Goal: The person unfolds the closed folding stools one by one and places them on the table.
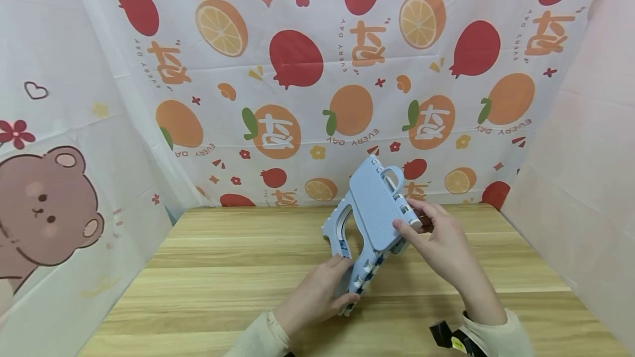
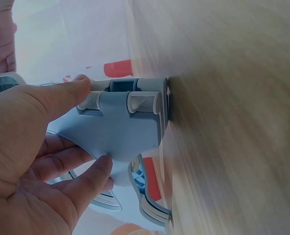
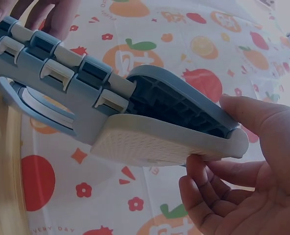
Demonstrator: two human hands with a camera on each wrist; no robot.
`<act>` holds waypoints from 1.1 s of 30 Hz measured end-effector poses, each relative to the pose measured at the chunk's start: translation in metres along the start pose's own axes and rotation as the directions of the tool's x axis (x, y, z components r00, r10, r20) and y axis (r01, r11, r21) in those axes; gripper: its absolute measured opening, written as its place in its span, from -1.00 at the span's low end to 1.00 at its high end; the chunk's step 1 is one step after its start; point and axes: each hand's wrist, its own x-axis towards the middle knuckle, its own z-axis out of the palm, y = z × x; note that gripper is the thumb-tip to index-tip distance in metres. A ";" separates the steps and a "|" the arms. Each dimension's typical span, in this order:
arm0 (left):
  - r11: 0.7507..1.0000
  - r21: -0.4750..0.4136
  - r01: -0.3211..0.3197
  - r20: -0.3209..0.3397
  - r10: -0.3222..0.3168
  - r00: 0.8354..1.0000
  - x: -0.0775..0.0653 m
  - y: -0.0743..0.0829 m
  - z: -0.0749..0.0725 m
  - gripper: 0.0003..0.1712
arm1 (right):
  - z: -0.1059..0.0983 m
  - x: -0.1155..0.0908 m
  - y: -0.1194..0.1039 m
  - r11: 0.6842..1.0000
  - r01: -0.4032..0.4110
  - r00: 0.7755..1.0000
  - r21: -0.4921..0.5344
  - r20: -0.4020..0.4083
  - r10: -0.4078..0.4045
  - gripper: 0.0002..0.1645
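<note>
A light blue plastic folding stool stands tilted and partly folded on the wooden table, between both hands. Its ribbed top panel faces up and left, and a carry-handle loop sticks out near the upper end. My left hand grips a lower leg panel, thumb on the hinged edge, as the left wrist view shows with the hinge knuckles. With my right hand I pinch the far right edge of the top. In the right wrist view, a white textured panel and a dark blue ribbed inside lie angled apart.
The wooden table spreads out around the stool. Behind it hangs a white cloth printed with fruit, and a bear-printed cloth hangs at the left. A pale cloth stands at the right.
</note>
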 end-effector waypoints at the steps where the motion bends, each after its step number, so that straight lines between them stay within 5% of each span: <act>1: 1.000 0.005 -0.003 -0.004 0.004 1.000 0.000 0.000 0.000 -0.38 | 0.001 0.000 -0.001 1.000 0.007 1.000 0.002 -0.003 -0.007 -0.20; 10: 0.999 0.028 -0.025 -0.017 0.025 1.000 -0.002 -0.001 0.002 -0.34 | 0.008 -0.006 -0.007 0.993 0.119 0.991 0.022 -0.059 -0.117 -0.25; 18: 0.997 -0.069 -0.033 0.000 0.034 0.999 -0.001 -0.001 0.002 -0.37 | 0.016 -0.009 -0.008 0.961 0.268 0.960 0.073 -0.099 -0.260 -0.28; 33: 0.974 -0.218 0.060 0.065 -0.047 0.997 0.002 0.000 0.004 -0.30 | 0.027 -0.011 -0.014 0.922 0.370 0.927 0.116 -0.102 -0.360 -0.28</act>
